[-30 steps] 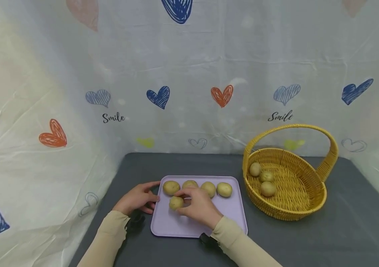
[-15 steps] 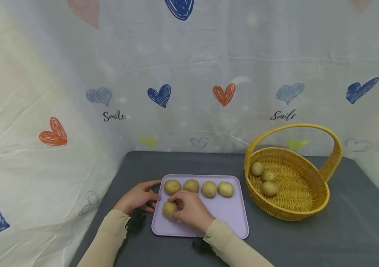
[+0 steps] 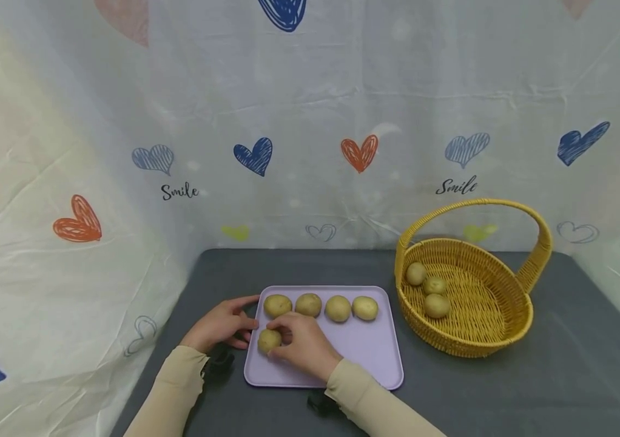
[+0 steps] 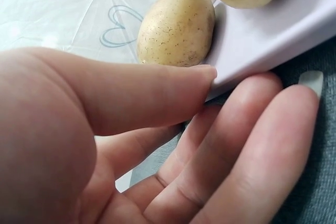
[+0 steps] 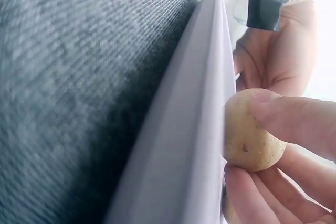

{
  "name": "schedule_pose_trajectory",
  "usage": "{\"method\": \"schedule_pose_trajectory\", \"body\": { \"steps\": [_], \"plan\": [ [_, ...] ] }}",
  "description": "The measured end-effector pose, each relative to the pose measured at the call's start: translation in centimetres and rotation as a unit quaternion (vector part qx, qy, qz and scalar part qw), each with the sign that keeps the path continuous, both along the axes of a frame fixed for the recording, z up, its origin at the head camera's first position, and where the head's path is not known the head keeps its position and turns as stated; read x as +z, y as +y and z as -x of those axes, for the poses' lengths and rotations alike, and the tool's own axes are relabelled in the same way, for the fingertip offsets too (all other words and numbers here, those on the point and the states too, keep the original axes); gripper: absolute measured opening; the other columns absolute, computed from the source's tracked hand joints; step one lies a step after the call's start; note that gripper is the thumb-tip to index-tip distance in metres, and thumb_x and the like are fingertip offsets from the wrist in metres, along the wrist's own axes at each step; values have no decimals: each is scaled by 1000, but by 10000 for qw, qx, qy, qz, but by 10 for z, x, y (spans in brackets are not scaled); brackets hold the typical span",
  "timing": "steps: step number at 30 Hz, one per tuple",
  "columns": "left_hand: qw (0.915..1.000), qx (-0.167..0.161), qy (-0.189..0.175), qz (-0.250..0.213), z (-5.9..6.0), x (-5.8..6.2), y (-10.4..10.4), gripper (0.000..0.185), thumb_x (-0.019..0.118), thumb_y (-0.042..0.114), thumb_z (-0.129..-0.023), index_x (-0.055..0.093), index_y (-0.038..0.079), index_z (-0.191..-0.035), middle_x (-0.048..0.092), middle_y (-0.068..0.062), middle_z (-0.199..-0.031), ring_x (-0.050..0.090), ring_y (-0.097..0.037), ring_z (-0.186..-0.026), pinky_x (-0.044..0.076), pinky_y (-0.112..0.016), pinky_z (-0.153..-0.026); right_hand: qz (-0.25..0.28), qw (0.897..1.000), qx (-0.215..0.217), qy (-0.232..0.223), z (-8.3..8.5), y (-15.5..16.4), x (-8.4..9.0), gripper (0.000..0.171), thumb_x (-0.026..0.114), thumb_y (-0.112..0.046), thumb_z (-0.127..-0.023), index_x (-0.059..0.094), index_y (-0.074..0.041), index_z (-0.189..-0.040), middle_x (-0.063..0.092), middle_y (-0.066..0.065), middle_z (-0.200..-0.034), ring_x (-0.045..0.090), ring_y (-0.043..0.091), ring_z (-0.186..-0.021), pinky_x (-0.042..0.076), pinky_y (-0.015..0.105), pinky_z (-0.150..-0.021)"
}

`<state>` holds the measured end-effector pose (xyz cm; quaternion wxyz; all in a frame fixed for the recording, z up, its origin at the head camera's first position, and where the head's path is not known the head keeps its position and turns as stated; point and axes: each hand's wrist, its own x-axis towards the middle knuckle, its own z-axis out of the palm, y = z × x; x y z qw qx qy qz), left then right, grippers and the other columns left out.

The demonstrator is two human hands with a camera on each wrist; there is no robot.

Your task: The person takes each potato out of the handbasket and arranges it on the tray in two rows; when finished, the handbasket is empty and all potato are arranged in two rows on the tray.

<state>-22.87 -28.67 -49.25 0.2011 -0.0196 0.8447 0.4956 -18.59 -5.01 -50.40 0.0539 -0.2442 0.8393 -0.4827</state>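
The right hand [image 3: 301, 343] has carried its potato [image 3: 269, 340] leftward across the lilac tray [image 3: 367, 358] since a second ago, from under the second potato of the back row to the tray's front-left part, under the first; it grips the potato with fingers [image 5: 294, 121] curled round it. The left hand [image 3: 221, 325] has stayed at the tray's left edge, thumb on the rim and fingers lying loosely straight against it (the wrist view shows them touching the rim's underside), holding nothing else.

Count: four potatoes in a row along the tray's back edge [image 3: 321, 306], one in the right hand, three more [image 3: 429, 289] in the yellow wicker basket [image 3: 498, 328], eight in all. One tray, one basket.

The held potato sits close to the tray's left rim, just beside the left hand's fingertips. To its right the tray's front half lies bare. The basket stands just right of the tray on the dark grey table [image 3: 561, 376], with bare cloth around it.
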Motion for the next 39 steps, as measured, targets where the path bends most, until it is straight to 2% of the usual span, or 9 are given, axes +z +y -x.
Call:
{"method": "schedule_pose_trajectory", "body": {
  "steps": [7, 27, 33, 39],
  "plan": [
    [10000, -3, -16, 40, 1, -1, -1, 73, 81, 14, -95, 51, 18, -162, 67, -13, -87, 69, -23, -72, 67, -40, -63, -27, 10000, 47, 19, 0, 1, 1, 46, 94, -8, -82, 77, -8, -125, 75, 5, -124, 73, 9, -108, 60, 19, -92],
    [9999, -134, 52, -79, 3, 0, 1, 73, 79, 13, -95, 50, 16, -162, 67, -11, -87, 70, -21, -71, 67, -39, -64, -423, 9987, 120, 247, 0, 6, 8, 53, 95, -18, -82, 75, -9, -131, 76, 6, -126, 71, 15, -113, 58, 22, -94],
    [9999, -149, 25, 20, 4, 1, 6, 73, 80, 16, -96, 49, 17, -163, 68, -12, -88, 70, -22, -72, 67, -40, -64, -449, 9988, 138, 100, -2, 13, 16, 54, 94, -26, -85, 74, -12, -134, 75, 2, -131, 70, 16, -121, 60, 26, -98],
    [9998, -190, 5, 63, 0, 1, 0, 76, 79, 16, -97, 45, 15, -165, 67, -12, -88, 69, -22, -73, 67, -40, -67, -152, 9997, 190, 4, -10, 40, 37, 52, 89, -26, -91, 72, -9, -137, 74, 8, -135, 71, 28, -125, 63, 39, -103]
  ]
}}
